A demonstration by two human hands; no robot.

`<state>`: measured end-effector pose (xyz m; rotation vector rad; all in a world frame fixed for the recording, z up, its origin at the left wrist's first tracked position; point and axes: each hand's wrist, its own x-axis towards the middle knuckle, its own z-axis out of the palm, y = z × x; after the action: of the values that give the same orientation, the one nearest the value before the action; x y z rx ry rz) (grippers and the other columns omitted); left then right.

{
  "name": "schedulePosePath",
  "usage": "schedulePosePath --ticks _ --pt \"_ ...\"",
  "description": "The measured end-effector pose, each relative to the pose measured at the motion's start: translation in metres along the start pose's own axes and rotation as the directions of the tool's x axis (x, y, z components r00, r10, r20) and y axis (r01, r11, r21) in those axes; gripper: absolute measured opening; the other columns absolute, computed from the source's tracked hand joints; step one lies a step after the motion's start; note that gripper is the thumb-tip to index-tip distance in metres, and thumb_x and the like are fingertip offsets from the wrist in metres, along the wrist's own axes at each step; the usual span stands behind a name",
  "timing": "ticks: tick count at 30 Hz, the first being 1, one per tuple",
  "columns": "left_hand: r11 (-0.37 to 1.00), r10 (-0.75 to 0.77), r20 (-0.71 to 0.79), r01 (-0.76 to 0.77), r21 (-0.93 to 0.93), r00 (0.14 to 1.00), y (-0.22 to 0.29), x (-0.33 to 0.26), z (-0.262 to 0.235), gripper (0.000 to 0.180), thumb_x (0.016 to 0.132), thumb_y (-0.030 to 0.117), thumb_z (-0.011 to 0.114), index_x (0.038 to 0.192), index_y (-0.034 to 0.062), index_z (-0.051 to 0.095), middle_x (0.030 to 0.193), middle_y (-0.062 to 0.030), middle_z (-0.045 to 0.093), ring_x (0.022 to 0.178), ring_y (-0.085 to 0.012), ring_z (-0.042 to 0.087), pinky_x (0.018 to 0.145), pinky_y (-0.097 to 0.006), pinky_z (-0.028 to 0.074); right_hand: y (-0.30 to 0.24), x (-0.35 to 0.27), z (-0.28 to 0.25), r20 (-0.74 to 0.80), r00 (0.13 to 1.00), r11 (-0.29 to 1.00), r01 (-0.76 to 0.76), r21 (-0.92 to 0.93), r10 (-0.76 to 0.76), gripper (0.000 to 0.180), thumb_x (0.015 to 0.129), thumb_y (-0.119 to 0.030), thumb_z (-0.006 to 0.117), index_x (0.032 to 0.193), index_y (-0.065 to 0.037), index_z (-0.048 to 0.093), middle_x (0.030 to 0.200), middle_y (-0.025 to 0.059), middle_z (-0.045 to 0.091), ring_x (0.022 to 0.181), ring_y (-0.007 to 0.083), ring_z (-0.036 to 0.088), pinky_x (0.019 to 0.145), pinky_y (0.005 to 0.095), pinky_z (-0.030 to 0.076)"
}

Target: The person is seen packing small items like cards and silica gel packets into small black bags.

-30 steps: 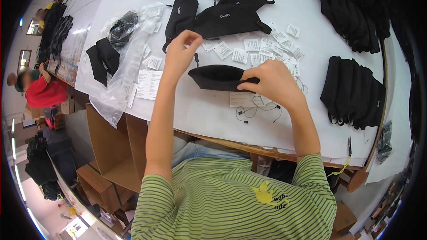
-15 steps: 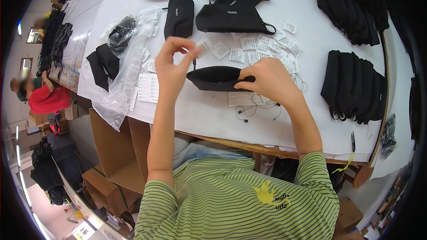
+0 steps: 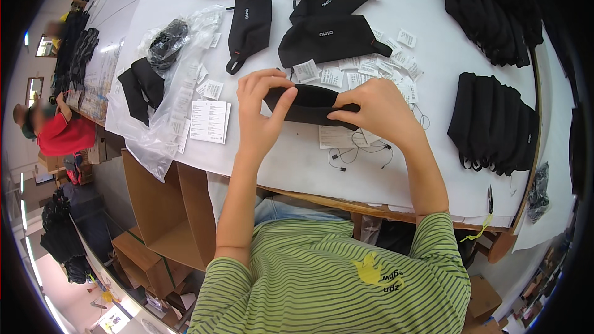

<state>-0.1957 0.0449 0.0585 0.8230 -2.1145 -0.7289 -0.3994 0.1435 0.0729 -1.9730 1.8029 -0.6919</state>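
Note:
A black fabric pouch [image 3: 309, 113] lies before me with its long mouth spread apart, showing the dark inside. My right hand [image 3: 377, 111] pinches the rim at its right end between thumb and fingers. At the left end, my left hand [image 3: 263, 108] has thumb and forefinger closed at the rim; whether a small label is also between them is hidden. Small white printed labels [image 3: 332, 77] lie scattered just beyond the pouch. Under its near edge sticks out a white printed card [image 3: 331, 138], beside thin black strings [image 3: 356, 148].
Several finished-looking black pouches [image 3: 328, 37] lie farther back. Stacked black pouches [image 3: 489, 124] stand at right. To the left are a clear plastic bag [image 3: 185, 55], printed cards [image 3: 209, 120] and an open cardboard box [image 3: 154, 204]. Small scissors [image 3: 490, 199] lie near the table's right front edge.
My left hand has come down and right from above the table to the pouch's rim. The small white label it held is no longer visible in it. My right hand keeps its grip.

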Motion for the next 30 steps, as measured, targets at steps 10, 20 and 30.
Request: schedulePosePath --ticks 10,20,30 --pt "0.905 -0.422 0.479 0.326 0.274 0.77 -0.032 0.068 0.019 0.038 0.066 0.024 0.08 0.095 0.007 0.064 0.08 -0.0064 0.059 0.078 -0.022 0.059 0.07 -0.033 0.046 -0.006 -0.002 0.0 0.107 0.994 0.999 0.004 -0.033 -0.001 0.021 0.072 -0.033 0.075 0.073 -0.012 0.071 0.054 0.0068 0.059 0.055 0.0253 0.058 0.056 0.0342 0.046" --pt "0.94 -0.184 0.484 0.008 0.342 0.855 -0.03 0.065 0.023 0.024 0.069 0.016 0.077 0.081 0.0066 0.059 0.077 -0.0031 0.056 0.072 -0.0171 0.057 0.066 -0.031 0.044 -0.007 -0.003 0.001 0.096 0.995 0.999 0.025 -0.042 -0.02 0.02 0.072 -0.032 0.075 0.071 -0.012 0.071 0.055 0.0067 0.059 0.053 0.025 0.057 0.055 0.0331 0.044" --pt "0.953 0.102 0.346 -0.192 0.236 0.933 0.017 0.015 -0.018 0.023 0.074 0.018 0.076 0.093 0.0091 0.068 0.106 -0.0032 0.059 0.108 -0.021 0.047 0.09 -0.035 0.036 -0.007 -0.001 -0.003 0.107 0.993 0.998 -0.044 -0.034 0.048 0.02 0.072 -0.031 0.075 0.073 -0.011 0.072 0.055 0.0073 0.06 0.052 0.0256 0.056 0.054 0.0327 0.044"
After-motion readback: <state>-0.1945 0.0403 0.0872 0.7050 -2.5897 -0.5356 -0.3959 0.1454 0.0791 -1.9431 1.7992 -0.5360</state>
